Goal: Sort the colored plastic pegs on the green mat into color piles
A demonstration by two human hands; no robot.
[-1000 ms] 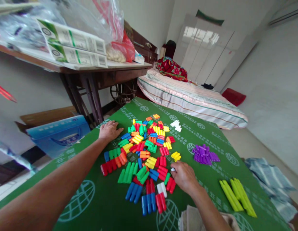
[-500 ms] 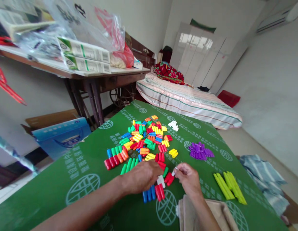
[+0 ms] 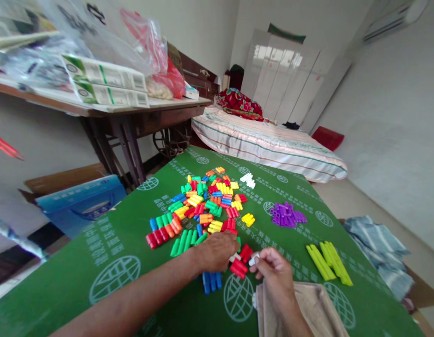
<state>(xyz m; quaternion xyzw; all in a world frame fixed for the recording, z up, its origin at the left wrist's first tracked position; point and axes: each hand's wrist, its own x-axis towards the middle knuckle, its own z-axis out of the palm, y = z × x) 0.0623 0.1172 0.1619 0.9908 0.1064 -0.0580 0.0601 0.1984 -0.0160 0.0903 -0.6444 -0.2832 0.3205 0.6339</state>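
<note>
A heap of coloured plastic peg blocks (image 3: 206, 206) lies on a green printed table cover (image 3: 133, 252). My left hand (image 3: 217, 250) rests palm down on the near end of the heap, fingers curled over blocks near a white piece (image 3: 234, 257) and red blocks (image 3: 240, 267). My right hand (image 3: 273, 267) is beside it, pinching a small white block (image 3: 254, 259) between thumb and fingers. Blue blocks (image 3: 212, 281) lie just under my left wrist.
A purple pile (image 3: 287, 215), a small white pile (image 3: 248, 179), a yellow block (image 3: 248, 219) and yellow-green long pieces (image 3: 329, 262) lie sorted apart. A beige cloth (image 3: 308, 304) sits at the near edge. A cluttered wooden table (image 3: 133, 110) and a bed (image 3: 266, 140) stand beyond.
My left hand came from the far left edge of the heap to its near end beside my right hand. My right hand lifted a white piece off the heap.
</note>
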